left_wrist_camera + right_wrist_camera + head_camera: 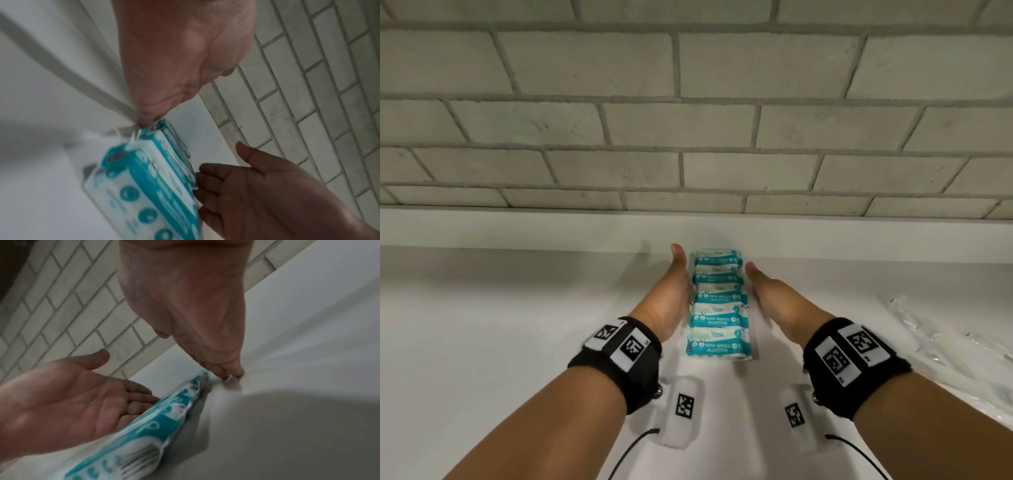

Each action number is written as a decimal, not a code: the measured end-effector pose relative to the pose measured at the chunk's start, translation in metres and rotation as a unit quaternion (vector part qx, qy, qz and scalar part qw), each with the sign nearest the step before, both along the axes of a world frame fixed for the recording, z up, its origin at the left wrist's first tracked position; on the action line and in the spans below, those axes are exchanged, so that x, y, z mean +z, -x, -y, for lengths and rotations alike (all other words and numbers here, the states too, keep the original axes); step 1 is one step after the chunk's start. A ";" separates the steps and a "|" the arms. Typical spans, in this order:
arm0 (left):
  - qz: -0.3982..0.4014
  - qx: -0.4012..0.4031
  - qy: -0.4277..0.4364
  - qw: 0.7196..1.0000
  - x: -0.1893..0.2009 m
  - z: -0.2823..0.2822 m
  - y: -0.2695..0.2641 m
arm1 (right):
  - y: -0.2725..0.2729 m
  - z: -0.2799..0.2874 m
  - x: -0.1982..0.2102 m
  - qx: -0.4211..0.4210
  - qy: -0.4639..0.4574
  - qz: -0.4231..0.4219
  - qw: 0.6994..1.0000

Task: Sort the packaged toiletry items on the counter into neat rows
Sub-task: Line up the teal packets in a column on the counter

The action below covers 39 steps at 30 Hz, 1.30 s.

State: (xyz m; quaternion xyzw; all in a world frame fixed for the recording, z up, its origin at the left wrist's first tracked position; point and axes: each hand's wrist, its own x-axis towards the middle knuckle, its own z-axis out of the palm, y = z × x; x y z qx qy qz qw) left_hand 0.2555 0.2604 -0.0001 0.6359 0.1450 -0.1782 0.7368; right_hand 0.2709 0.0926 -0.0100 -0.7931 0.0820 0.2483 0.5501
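Flanking five overlapped mini wipes packs (717,305) on the white counter (517,308): left hand (671,294) and right hand (774,301), fingers straight, together, touching the row's sides.

A white counter (500,308) carries a row of overlapping teal mini wipes packets (717,305) and clear plastic-wrapped items (941,346).

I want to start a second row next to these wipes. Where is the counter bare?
Bare counter lies left of the left hand, up to the backsplash ledge. Right of the right hand is a narrower patch, crowded by clear plastic packaging. The mini wipes row fills the middle.
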 end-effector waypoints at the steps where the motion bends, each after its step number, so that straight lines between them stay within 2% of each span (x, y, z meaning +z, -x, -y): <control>1: -0.003 -0.016 0.011 1.000 -0.001 0.001 0.002 | 0.004 -0.001 0.000 0.007 -0.004 -0.001 1.000; 4: -0.029 -0.020 0.061 0.998 -0.008 0.004 -0.002 | 0.010 -0.006 0.001 0.015 -0.018 -0.005 1.000; 7: -0.021 -0.036 0.070 0.997 -0.010 0.006 -0.002 | 0.004 -0.012 -0.006 0.004 -0.030 -0.015 0.999; 13: -0.019 -0.039 0.033 0.999 -0.011 0.008 -0.003 | -0.005 -0.017 -0.022 -0.004 -0.031 -0.032 0.999; 16: -0.006 -0.033 -0.004 0.999 -0.001 0.010 0.004 | 0.003 -0.011 -0.013 0.020 -0.034 -0.020 0.999; 18: -0.004 -0.016 -0.003 1.000 0.001 0.003 0.010 | 0.009 -0.002 -0.007 0.089 0.030 -0.006 0.996; 19: -0.007 -0.004 0.003 1.000 -0.003 0.000 0.012 | 0.013 0.003 -0.004 0.157 0.109 0.000 0.982; 21: 0.005 0.011 -0.017 1.000 -0.008 -0.005 0.016 | 0.024 0.010 -0.005 0.280 0.279 0.009 0.919; 22: 0.009 0.015 -0.016 1.000 -0.010 -0.006 0.019 | 0.029 0.012 -0.006 0.308 0.328 0.013 0.893; 23: 0.010 0.018 -0.011 1.000 -0.013 -0.006 0.023 | 0.034 0.012 -0.007 0.320 0.352 0.018 0.879; 26: 0.021 0.011 0.000 1.000 -0.013 -0.001 0.038 | 0.044 0.008 -0.012 0.333 0.387 0.019 0.860; 31: 0.010 -0.030 0.008 0.999 -0.018 0.008 0.048 | 0.049 -0.002 -0.022 0.306 0.406 0.032 0.861; 39: 0.018 -0.037 0.015 0.999 -0.022 0.011 0.042 | 0.046 -0.007 -0.030 0.272 0.408 0.035 0.871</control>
